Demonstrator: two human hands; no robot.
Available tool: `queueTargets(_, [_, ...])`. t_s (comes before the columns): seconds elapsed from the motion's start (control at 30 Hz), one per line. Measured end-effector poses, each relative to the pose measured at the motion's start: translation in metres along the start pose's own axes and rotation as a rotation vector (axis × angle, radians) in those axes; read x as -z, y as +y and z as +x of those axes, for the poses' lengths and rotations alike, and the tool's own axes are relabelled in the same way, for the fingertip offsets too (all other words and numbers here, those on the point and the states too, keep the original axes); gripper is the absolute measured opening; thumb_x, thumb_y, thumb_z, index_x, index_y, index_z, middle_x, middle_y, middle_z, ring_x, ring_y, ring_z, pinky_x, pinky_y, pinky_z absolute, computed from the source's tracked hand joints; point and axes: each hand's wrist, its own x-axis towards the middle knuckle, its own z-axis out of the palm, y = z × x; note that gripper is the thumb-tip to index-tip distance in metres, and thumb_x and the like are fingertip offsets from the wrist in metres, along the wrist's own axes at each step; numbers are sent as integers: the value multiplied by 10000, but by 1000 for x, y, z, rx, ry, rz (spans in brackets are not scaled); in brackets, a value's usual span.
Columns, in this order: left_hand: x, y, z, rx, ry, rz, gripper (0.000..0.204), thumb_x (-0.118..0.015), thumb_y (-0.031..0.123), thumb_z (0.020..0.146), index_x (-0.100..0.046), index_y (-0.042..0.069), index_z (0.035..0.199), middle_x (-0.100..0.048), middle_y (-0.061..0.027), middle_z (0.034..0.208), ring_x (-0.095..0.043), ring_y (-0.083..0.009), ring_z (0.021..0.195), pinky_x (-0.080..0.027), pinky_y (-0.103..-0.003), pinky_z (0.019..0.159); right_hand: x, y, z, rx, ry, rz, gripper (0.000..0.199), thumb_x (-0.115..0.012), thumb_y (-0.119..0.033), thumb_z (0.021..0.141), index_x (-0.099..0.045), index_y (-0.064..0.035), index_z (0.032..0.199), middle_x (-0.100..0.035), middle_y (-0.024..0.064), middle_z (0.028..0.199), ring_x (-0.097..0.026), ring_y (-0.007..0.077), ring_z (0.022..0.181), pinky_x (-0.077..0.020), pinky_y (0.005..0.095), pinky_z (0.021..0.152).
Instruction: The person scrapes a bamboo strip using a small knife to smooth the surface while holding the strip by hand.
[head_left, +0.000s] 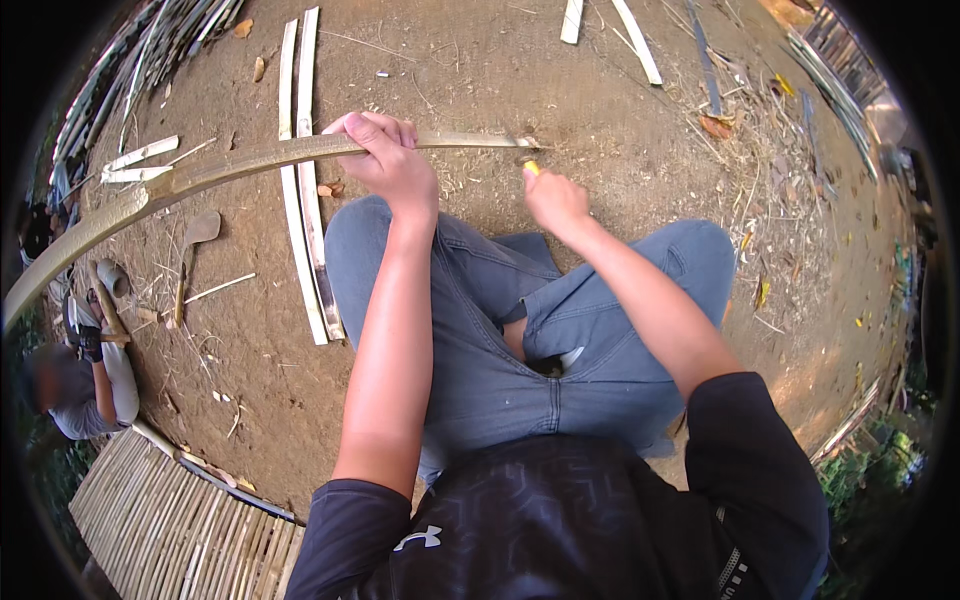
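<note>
A long split bamboo strip (240,160) runs from the far left edge across to a point beyond my knees. My left hand (388,165) is closed around it above my left knee, thumb on top. Its thin right end lies close to the ground. Just below that end, my right hand (557,202) grips a small tool with a yellow handle (532,167). The tool's working end is dark and blurred against the strip, so its kind and whether it touches the bamboo are unclear.
Two pale bamboo slats (303,240) lie by my left knee. A spade-like tool (203,228) rests farther left. Another person (95,385) sits at the left, near a bamboo slat platform (185,515). Bamboo strips (640,45) and shavings lie on the dirt ground.
</note>
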Motion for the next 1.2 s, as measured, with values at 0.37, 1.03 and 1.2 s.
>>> queueTargets(0.37, [-17,6,-1,31,72,-56,279,-319,257,1091,-313,93,866,-361,-8,631,-348,-88,513,-363,-271,469,-40,52,23,7,137,-19,530,-291,-434,1054,-576,8,1115,-697,189,731,-708,348,684,-553,470,585])
queueTargets(1.03, [6,-7,18,213,187,16,291,-345,302,1083,-294,113,868,-353,-18,657,-382,-137,553,-429,-350,546,7,-4,-34,128,157,294,437,-381,-386,1034,-595,-8,992,-681,252,800,-667,457,807,-517,544,750])
queueTargets(1.2, [4,-3,16,234,195,24,280,-345,309,1083,-291,116,888,-351,-18,660,-382,-139,556,-439,-357,552,-10,21,-10,14,242,517,352,-436,-345,1026,-539,-9,1057,-678,244,883,-657,438,845,-487,534,764])
